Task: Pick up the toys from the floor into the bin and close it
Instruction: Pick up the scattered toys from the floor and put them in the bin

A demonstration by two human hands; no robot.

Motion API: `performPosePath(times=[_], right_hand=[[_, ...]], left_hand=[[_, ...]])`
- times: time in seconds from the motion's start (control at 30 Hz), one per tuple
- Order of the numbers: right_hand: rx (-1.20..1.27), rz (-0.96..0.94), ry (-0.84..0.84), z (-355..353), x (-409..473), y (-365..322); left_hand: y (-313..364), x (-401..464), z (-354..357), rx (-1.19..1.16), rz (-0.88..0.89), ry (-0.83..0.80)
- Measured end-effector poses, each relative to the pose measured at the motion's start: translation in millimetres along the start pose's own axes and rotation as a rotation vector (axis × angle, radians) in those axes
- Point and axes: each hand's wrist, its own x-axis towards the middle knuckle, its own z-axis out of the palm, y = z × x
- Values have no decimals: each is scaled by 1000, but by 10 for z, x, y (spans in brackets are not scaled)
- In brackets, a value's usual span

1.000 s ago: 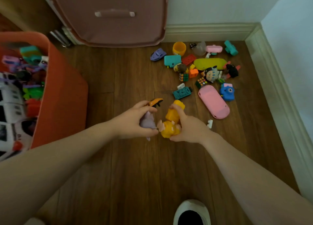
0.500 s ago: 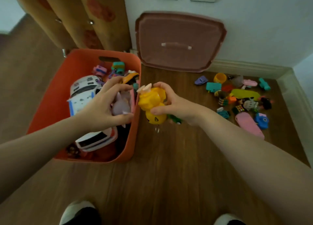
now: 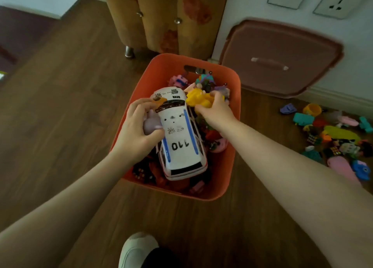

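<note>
An orange bin (image 3: 228,166) stands on the wooden floor, full of toys, with a white police car (image 3: 181,138) on top. Over its left side my left hand (image 3: 139,130) grips a pale purple figure (image 3: 150,123) and pinches a small orange toy (image 3: 159,100). Over the back of the bin my right hand (image 3: 214,110) holds yellow toys (image 3: 198,99). The bin's brown lid (image 3: 280,59) leans upright against the wall at the right. A pile of loose toys (image 3: 333,138) lies on the floor at the far right.
A patterned cabinet (image 3: 165,15) on metal feet stands right behind the bin. My shoe (image 3: 137,249) is at the bottom middle. Wall sockets (image 3: 341,1) sit above the lid. A pink oval toy (image 3: 341,167) lies nearest me in the pile.
Both hands have carried their toys from beside the bin's right rim to above the toys inside it. The view has swung left, so the bin sits in the middle.
</note>
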Motion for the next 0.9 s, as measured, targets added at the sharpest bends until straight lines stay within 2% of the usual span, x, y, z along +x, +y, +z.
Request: performPosePath(times=[0.07,0.13,0.23,0.33,0.37,0.43,0.5,0.6,0.63,0.8,0.9], right_hand=[[-224,-74,48,107,29,47],[-377,-74,60,155,84,122],[-474,-87,71,147,159,192],[-587,-225,112,192,159,222],[-609,-275,95,213,154,238],[-578,-298,44,246,144,282],[-542,-249,24,226,146,336],[-580,-163,-1,147,105,349],[-588,-165,-16,123,81,330],[-569,-236,-169,50,-115,294],[-638,-475,-149,-38,-339,415]], left_hand=[[-120,-28,-45,-62,-71,44],[-227,-40,-39,-52,-159,-2],[-348,-53,56,126,-269,-257],[-413,-74,170,474,-327,-583],[-421,-82,200,565,-328,-654],[-421,-90,226,580,-349,-716],[-372,-85,233,446,-365,-618],[-236,-60,186,284,-281,-247],[-184,-45,167,273,-217,-186],[176,69,312,351,164,-285],[502,192,614,336,313,-285]])
